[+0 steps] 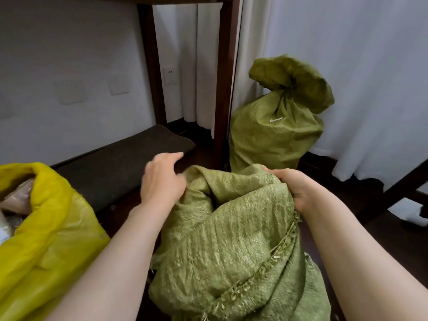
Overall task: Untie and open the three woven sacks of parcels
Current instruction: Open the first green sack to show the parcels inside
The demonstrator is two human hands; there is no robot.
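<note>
White wall [69,54], dark wooden frame posts [151,72], white curtains [370,66], dark floor [382,239]

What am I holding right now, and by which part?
The right hand grips the near crumpled green woven sack by its gathered mouth edge. The left hand only touches that edge, fingers straight.

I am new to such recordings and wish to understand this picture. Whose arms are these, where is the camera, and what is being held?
There is no machine here: a person works with bare hands, and the single camera sits on the person's head, looking forward and down. The right hand has its grip on the rim of the near green sack; the left hand, fingers loose, touches its crumpled mouth. At left a yellow sack lies open, with wrapped packets showing inside. Behind, the far green sack stands upright, its neck tied.
</note>
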